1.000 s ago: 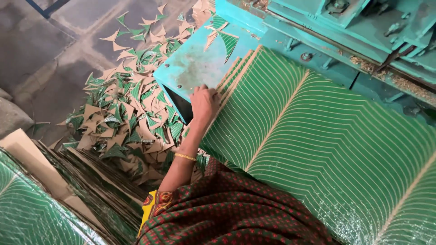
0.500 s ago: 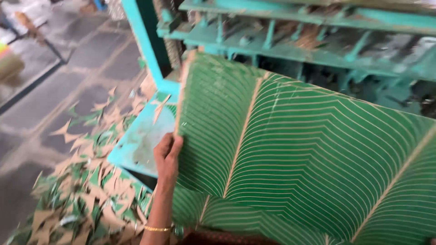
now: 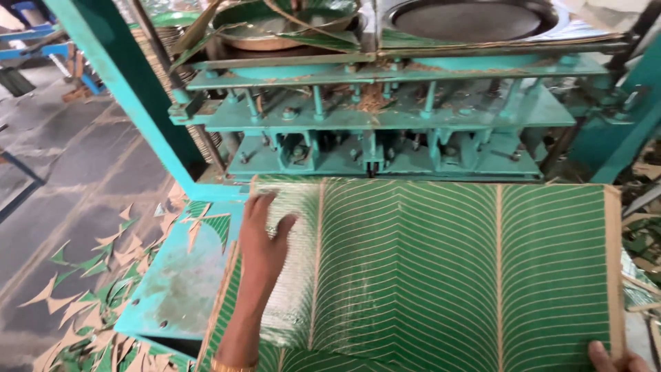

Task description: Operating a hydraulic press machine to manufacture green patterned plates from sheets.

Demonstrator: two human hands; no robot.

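A big teal-painted metal press machine (image 3: 385, 117) fills the upper half of the frame, with round dark moulds on top and bolts and rods under its plates. Its slanted teal frame post runs from the upper left down toward the centre left.

Below it, in the lower centre and lower right of the frame, lies a large green sheet of laminated paper with thin cream lines like leaf veins (image 3: 441, 275). The sheet reaches up to the base of the machine, and it seems to rest on more sheets of the same kind.

At the lower left is a flat teal metal desk plate (image 3: 182, 282), worn and dusty, with some paper scraps on it. The left edge of the green sheet lies over this plate.

On the grey floor (image 3: 76, 186) at the left are many small green and brown triangular paper offcuts (image 3: 89, 289).

The left hand (image 3: 265, 238) lies flat and open on the upper left part of the green sheet, fingers spread and pressing on it, not closed around anything. A thin golden bangle (image 3: 231, 365) is on this wrist.

The right hand (image 3: 613, 359) shows only some fingertips at the lower right corner, touching the sheet's edge; I cannot tell if it is gripping.
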